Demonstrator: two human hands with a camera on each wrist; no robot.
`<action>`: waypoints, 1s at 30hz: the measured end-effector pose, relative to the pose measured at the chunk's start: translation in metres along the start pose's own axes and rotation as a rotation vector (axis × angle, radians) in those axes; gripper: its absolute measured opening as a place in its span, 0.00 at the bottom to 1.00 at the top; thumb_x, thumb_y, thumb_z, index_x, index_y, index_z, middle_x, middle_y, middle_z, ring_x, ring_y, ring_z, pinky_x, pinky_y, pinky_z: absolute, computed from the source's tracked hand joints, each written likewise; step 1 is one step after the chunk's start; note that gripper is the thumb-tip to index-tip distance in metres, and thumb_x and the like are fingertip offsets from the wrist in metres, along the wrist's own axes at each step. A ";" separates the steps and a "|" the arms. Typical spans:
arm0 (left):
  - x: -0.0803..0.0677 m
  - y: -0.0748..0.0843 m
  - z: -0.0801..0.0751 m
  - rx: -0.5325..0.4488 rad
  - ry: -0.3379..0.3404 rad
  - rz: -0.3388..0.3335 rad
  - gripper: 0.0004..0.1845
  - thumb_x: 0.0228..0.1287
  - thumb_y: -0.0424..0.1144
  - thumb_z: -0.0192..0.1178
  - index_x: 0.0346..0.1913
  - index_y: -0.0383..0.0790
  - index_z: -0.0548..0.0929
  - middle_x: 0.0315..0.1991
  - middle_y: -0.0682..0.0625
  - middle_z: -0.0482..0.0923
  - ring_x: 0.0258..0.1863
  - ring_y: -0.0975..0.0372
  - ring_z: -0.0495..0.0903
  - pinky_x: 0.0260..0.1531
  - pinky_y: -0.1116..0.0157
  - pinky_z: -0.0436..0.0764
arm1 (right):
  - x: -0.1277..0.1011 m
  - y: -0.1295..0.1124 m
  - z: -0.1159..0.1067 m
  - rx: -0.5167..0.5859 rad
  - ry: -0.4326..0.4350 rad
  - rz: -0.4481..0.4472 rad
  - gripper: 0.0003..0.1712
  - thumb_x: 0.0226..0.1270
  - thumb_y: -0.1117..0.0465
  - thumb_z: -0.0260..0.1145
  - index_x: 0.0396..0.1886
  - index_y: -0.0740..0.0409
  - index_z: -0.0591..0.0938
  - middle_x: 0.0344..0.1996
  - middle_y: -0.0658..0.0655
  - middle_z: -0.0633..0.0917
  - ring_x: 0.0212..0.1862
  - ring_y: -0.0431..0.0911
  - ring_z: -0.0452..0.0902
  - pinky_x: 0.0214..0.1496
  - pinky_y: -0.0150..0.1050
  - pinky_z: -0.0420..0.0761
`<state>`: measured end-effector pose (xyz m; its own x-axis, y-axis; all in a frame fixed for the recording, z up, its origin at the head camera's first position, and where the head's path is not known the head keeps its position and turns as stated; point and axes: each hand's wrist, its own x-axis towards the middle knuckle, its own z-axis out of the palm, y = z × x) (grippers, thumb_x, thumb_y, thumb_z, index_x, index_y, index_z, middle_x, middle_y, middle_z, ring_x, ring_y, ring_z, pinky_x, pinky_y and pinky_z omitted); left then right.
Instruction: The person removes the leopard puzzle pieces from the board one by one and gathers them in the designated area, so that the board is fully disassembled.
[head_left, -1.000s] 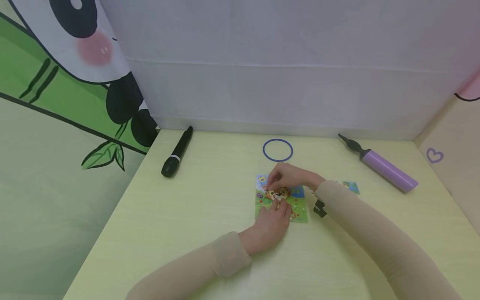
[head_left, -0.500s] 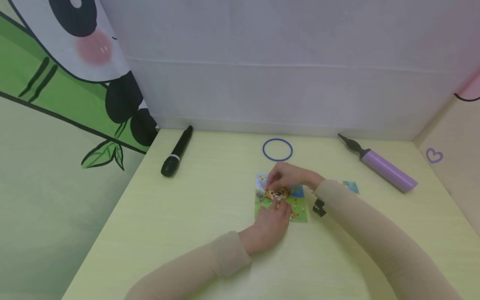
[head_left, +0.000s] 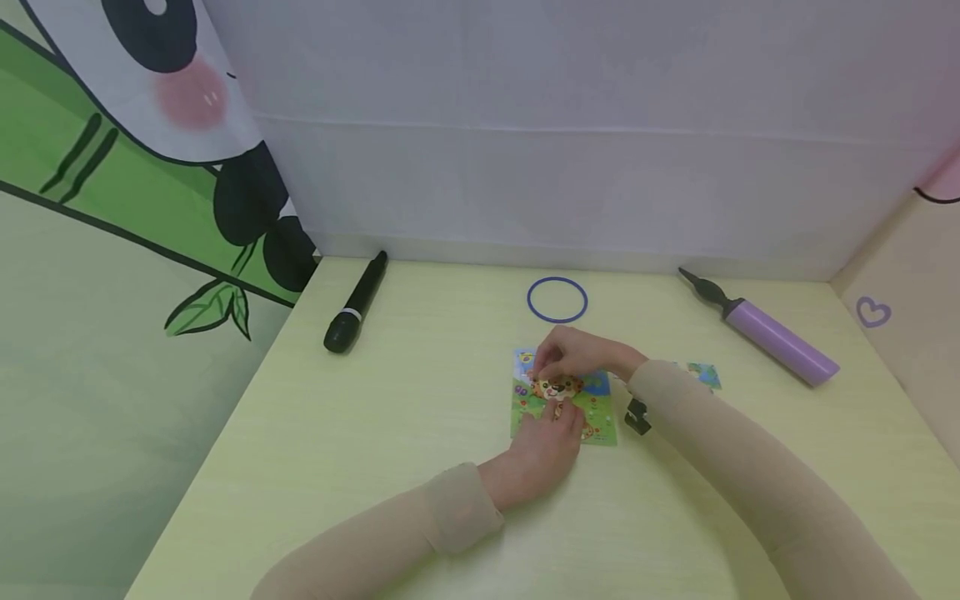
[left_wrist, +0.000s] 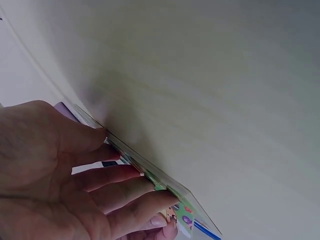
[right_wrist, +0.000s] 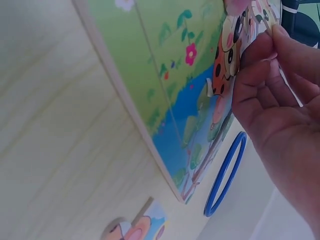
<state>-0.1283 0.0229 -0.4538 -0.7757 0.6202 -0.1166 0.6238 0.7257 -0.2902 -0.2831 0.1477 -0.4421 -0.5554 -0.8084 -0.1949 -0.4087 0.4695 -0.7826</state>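
your left hand [head_left: 542,450] rests flat-fingered on the near edge of the puzzle board [head_left: 600,414], mid-desk, likely to steady it. your right hand [head_left: 577,354] pinches the tiger piece [head_left: 556,387] over the board's middle, as if seating it. a loose piece [head_left: 705,375] lies just right. beyond lie a blue ring [head_left: 557,299], a black microphone [head_left: 355,302] and a purple pump [head_left: 772,337], none in the way.

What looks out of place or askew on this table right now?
One loose puzzle piece lies apart on the table, right of the puzzle board, half hidden by the right sleeve. The tiger-face piece under the right hand sits lifted off the board, not flat. Nothing looks spilled or damaged.
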 end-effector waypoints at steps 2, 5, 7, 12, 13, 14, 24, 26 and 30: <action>0.000 0.000 -0.001 0.005 -0.004 0.003 0.24 0.72 0.42 0.49 0.67 0.37 0.65 0.64 0.45 0.65 0.61 0.53 0.68 0.37 0.57 0.81 | 0.000 -0.001 0.000 -0.013 0.004 0.003 0.05 0.65 0.69 0.64 0.35 0.60 0.86 0.30 0.52 0.86 0.31 0.48 0.81 0.36 0.40 0.80; -0.001 -0.001 -0.001 0.015 -0.010 0.009 0.25 0.72 0.43 0.49 0.67 0.37 0.65 0.65 0.44 0.65 0.61 0.53 0.68 0.37 0.57 0.81 | 0.000 -0.002 -0.001 -0.024 0.002 0.009 0.04 0.65 0.68 0.65 0.35 0.59 0.86 0.30 0.51 0.86 0.32 0.47 0.81 0.38 0.39 0.80; -0.001 -0.001 -0.001 0.016 -0.010 0.010 0.25 0.72 0.43 0.49 0.67 0.37 0.64 0.65 0.44 0.65 0.61 0.52 0.68 0.37 0.57 0.81 | 0.000 -0.002 -0.002 -0.023 -0.005 0.014 0.04 0.65 0.67 0.65 0.35 0.59 0.86 0.30 0.51 0.86 0.32 0.47 0.81 0.38 0.40 0.80; 0.000 0.000 -0.002 0.018 -0.007 0.011 0.25 0.72 0.43 0.49 0.67 0.37 0.65 0.65 0.45 0.65 0.61 0.52 0.68 0.36 0.58 0.81 | -0.001 -0.004 -0.004 0.011 -0.030 0.023 0.04 0.65 0.67 0.65 0.36 0.60 0.86 0.29 0.53 0.86 0.32 0.50 0.81 0.37 0.43 0.80; 0.000 0.000 -0.002 0.022 -0.006 0.012 0.25 0.72 0.43 0.49 0.67 0.37 0.65 0.65 0.45 0.66 0.61 0.52 0.68 0.35 0.58 0.81 | -0.002 -0.004 -0.004 0.017 -0.034 0.025 0.05 0.65 0.67 0.65 0.36 0.61 0.86 0.29 0.53 0.86 0.31 0.51 0.81 0.37 0.43 0.80; 0.000 0.000 -0.002 0.027 -0.005 0.014 0.25 0.72 0.43 0.49 0.67 0.37 0.65 0.65 0.45 0.66 0.61 0.52 0.68 0.35 0.58 0.81 | -0.002 -0.004 -0.004 0.020 -0.036 0.025 0.05 0.65 0.68 0.64 0.36 0.61 0.86 0.29 0.53 0.86 0.31 0.51 0.81 0.37 0.43 0.80; 0.001 -0.001 0.000 0.023 0.003 0.017 0.25 0.73 0.44 0.48 0.67 0.36 0.65 0.64 0.44 0.66 0.60 0.53 0.69 0.36 0.57 0.81 | 0.001 -0.003 -0.001 -0.018 -0.023 0.026 0.05 0.66 0.68 0.64 0.35 0.60 0.86 0.26 0.53 0.84 0.29 0.51 0.79 0.34 0.40 0.79; 0.001 -0.001 0.001 0.024 0.000 0.013 0.25 0.73 0.44 0.47 0.67 0.36 0.64 0.64 0.44 0.66 0.60 0.53 0.69 0.37 0.57 0.81 | 0.001 -0.003 0.000 -0.031 -0.020 0.034 0.05 0.66 0.68 0.64 0.35 0.59 0.86 0.26 0.53 0.84 0.29 0.50 0.79 0.34 0.39 0.79; 0.002 0.000 0.002 0.026 -0.009 0.005 0.25 0.74 0.44 0.47 0.68 0.36 0.64 0.64 0.44 0.66 0.61 0.54 0.69 0.37 0.57 0.81 | 0.001 -0.005 -0.002 -0.054 -0.024 0.047 0.05 0.65 0.67 0.65 0.34 0.58 0.86 0.27 0.52 0.85 0.30 0.49 0.80 0.36 0.39 0.79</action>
<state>-0.1301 0.0242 -0.4559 -0.7737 0.6209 -0.1264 0.6248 0.7146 -0.3146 -0.2827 0.1450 -0.4370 -0.5575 -0.7931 -0.2454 -0.4217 0.5252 -0.7392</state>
